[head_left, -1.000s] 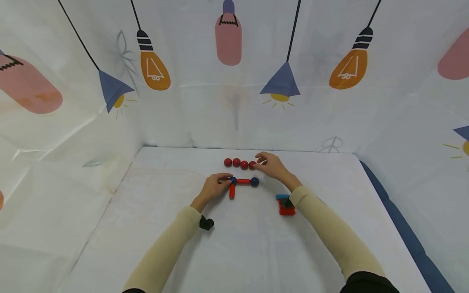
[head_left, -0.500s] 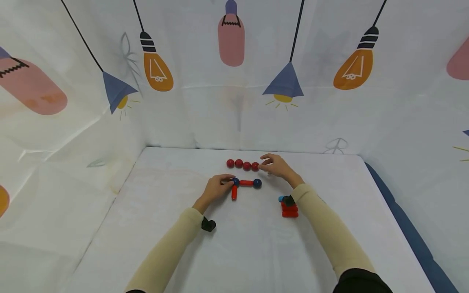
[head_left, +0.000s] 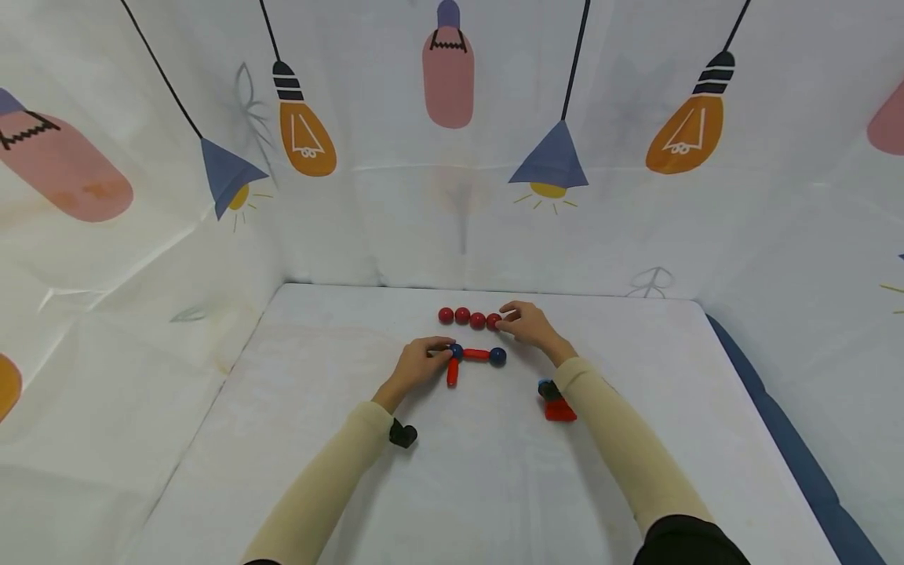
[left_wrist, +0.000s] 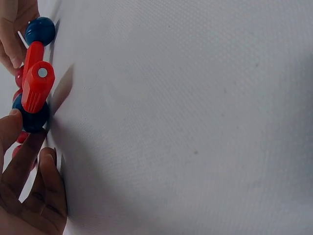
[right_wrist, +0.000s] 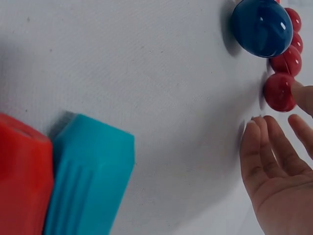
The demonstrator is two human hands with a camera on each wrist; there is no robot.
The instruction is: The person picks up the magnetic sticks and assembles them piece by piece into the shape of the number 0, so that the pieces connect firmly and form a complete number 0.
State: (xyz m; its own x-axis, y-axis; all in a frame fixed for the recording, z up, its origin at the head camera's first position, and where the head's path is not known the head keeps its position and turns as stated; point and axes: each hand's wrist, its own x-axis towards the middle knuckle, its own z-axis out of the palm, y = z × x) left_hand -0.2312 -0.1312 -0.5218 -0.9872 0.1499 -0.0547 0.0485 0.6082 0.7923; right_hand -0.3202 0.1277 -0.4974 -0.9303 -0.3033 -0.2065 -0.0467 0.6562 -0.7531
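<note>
– What lay nearest?
– Near the right sleeve, red pieces and a turquoise rod were side by side
– Then, the left hand?
– It pinched a blue ball between thumb and finger. Two red rods went out from this ball, and one of them reached a second blue ball
– And the right hand, farther away?
– Its fingers were rather straight and spread, without a grip; one digit touched the end red ball in a row of four
</note>
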